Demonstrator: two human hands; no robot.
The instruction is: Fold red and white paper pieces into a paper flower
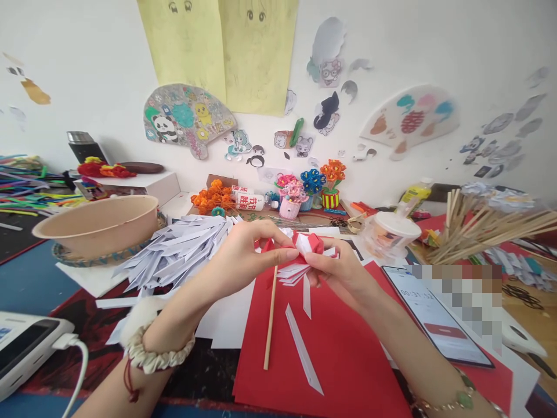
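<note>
Both my hands meet over a stack of red paper (348, 348), pinching a red and white folded paper piece (308, 244) between thumbs and fingertips. My left hand (259, 247) grips it from the left, with finger and thumb together. From the other side, my right hand (337, 267) closes on it, and several folded white strips (292, 273) fan out below the fingers. A thin wooden stick (270, 325) slants down from beneath my left hand; whether I hold its top is hidden. One loose folded white strip (303, 348) lies on the red paper.
Left of my hands lies a heap of folded white strips (178, 249), beside a beige basin (100, 226). To the right are a phone showing a timer (435, 313), a lidded tub (394, 229) and wooden sticks (470, 232). Small flower pots (331, 198) stand at the back.
</note>
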